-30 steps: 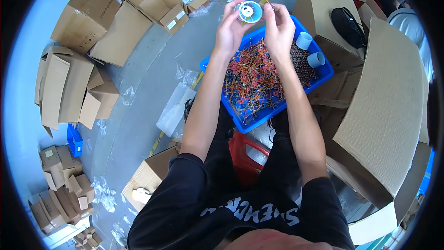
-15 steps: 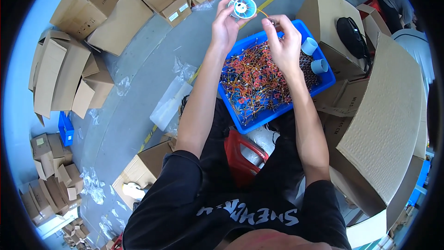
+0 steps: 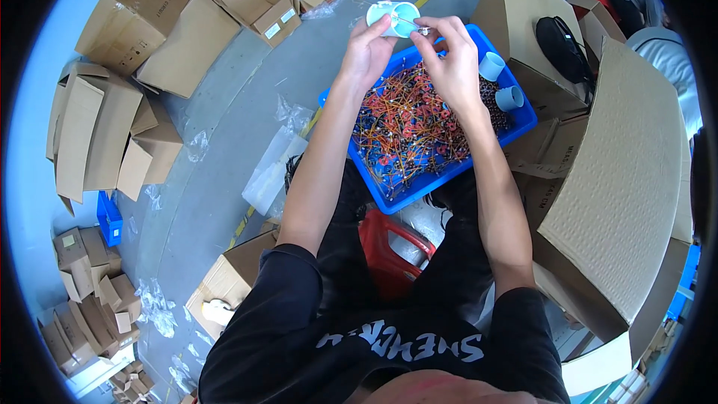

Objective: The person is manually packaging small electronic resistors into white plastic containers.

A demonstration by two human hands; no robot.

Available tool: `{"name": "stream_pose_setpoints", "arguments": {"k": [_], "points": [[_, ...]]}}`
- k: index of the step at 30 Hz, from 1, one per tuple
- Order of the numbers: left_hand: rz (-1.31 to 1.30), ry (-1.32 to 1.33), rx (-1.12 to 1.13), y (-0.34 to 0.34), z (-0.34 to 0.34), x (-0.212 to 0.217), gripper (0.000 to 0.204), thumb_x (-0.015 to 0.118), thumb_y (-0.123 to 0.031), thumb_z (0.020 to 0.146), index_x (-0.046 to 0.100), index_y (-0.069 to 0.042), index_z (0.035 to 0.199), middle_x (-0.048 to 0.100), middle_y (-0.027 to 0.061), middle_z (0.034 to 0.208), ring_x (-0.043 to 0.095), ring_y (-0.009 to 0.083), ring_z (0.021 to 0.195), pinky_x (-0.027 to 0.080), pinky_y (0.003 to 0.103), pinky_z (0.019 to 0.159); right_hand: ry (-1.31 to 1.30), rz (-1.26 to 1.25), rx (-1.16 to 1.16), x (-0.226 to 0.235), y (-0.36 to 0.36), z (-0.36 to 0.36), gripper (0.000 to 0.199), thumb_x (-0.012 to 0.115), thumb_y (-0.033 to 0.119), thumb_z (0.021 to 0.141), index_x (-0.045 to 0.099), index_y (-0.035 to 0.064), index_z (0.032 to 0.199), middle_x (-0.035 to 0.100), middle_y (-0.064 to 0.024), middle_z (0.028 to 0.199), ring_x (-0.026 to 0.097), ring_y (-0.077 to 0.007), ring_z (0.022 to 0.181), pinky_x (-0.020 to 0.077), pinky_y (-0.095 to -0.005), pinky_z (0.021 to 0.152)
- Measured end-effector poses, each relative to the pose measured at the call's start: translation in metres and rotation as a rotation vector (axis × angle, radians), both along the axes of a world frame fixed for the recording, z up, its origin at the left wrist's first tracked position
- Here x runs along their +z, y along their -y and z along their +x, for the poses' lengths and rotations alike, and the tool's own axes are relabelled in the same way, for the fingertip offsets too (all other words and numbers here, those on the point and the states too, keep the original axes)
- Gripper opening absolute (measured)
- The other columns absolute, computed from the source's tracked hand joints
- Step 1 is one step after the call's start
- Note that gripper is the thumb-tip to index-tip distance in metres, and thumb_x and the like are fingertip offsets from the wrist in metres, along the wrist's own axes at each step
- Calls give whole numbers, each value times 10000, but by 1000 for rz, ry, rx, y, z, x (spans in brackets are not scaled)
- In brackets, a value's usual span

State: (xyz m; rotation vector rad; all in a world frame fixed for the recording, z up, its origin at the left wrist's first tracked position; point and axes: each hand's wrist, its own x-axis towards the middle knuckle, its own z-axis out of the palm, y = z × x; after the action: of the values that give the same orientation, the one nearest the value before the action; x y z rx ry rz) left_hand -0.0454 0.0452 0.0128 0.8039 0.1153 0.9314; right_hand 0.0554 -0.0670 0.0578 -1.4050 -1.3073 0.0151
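My left hand (image 3: 365, 56) grips a light blue plastic cup (image 3: 406, 19) above the far edge of a blue tray, its open side tilted toward my right hand. My right hand (image 3: 455, 63) pinches a small shiny part (image 3: 424, 31) with a thin wire at the cup's mouth; the fingers partly hide it. Below them, the blue tray (image 3: 396, 203) holds a tangle of orange and red wires (image 3: 407, 123) with small metal ends. Dark little pieces (image 3: 490, 101) lie at its right side. Two more light blue cups, one (image 3: 491, 66) beyond the other (image 3: 509, 98), rest there.
Large open cardboard boxes (image 3: 609, 179) crowd my right side, with a black case (image 3: 559, 49) on one. Another person (image 3: 636, 0) is at the upper right. More cartons (image 3: 97, 131) stand at left. A red seat (image 3: 383, 251) shows between my legs; plastic sheeting (image 3: 273, 164) lies on the floor.
The cup has turned, so its opening now faces more toward my right hand. My right hand has moved left, bringing the small part and wire up to the cup.
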Motion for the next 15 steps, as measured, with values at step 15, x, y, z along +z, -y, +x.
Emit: {"name": "stream_pose_setpoints", "arguments": {"k": [15], "points": [[-64,84,-284,20,8,8,455,619,-203,853,467,-24,1242,563,94,1121,529,211,1017,421,368,827,-166,-10,-19,5,11,11,243,702,30,782,602,-16,999,636,-72,839,589,-91,682,481,-213,549]]}}
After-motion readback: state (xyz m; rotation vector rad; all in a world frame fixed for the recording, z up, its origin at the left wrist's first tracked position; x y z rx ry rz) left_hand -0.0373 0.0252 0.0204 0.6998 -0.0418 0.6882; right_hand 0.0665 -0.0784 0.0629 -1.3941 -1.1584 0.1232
